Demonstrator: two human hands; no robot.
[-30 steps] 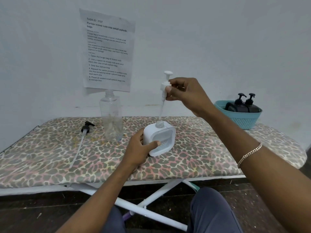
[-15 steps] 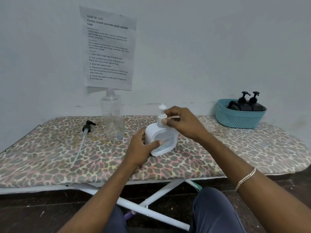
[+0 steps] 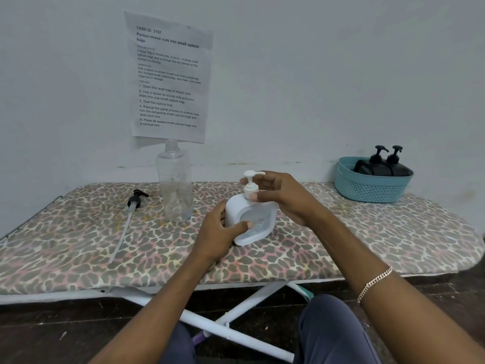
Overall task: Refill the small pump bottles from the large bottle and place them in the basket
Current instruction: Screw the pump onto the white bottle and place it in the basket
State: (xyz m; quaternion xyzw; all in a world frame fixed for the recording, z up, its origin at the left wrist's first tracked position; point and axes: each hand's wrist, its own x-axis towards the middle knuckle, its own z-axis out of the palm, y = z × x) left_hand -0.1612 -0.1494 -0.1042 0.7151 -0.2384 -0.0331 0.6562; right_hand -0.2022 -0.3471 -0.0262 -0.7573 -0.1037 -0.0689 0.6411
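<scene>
On wall, sheet [image 3: 169, 80] "TASK ID 3797"

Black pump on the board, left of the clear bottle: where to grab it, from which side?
Take the black pump by its dark head and collar, coming straight down from above. It lies flat on the ironing board with its thin dip tube trailing toward the near edge; the tube looks too slim to pinch well. The clear bottle stands close on the right, so stay vertical or left.

Single head-worn wide-angle view, looking forward and down across the ironing board [image 3: 78, 248] toward the wall [image 3: 315, 74]. Near edge close below; far edge meets the wall. Both board ends curve.
</scene>
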